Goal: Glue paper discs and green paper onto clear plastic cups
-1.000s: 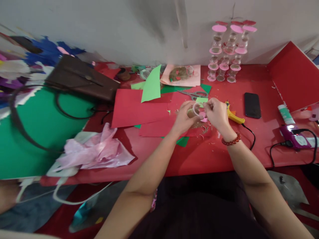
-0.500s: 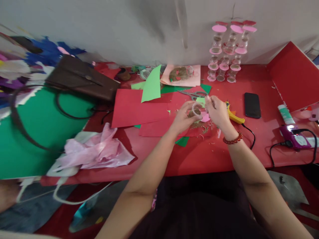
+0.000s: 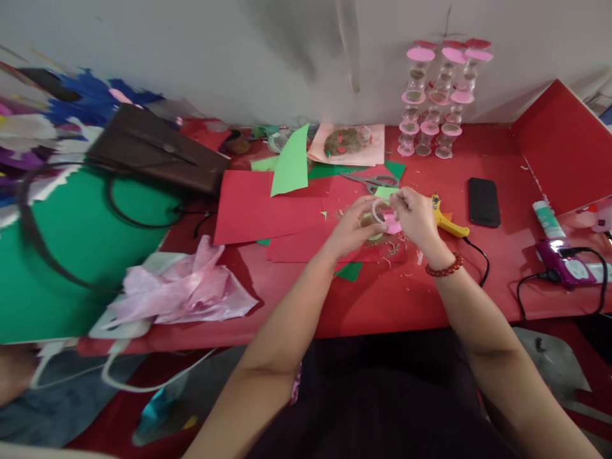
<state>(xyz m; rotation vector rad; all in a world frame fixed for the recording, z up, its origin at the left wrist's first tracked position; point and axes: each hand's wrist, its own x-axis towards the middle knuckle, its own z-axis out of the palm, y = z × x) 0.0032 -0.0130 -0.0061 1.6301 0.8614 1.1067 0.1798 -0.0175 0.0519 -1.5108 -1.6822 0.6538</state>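
Left hand [image 3: 356,226]: fingers curled around a clear plastic cup [image 3: 381,215], its round rim facing up. Right hand [image 3: 414,213]: thumb and fingertips pinched together at the cup's right side; whether they grip anything, cannot tell. Beneath: pink paper piece [image 3: 393,222]. Beyond: grey-handled scissors [image 3: 373,181]. Right: yellow glue gun [image 3: 451,225], black phone [image 3: 484,202].

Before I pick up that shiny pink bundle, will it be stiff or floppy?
Probably floppy: the pink bundle lies in loose folds. Perhaps light, since it looks thin. It likely won't roll, because its edge spreads flat.
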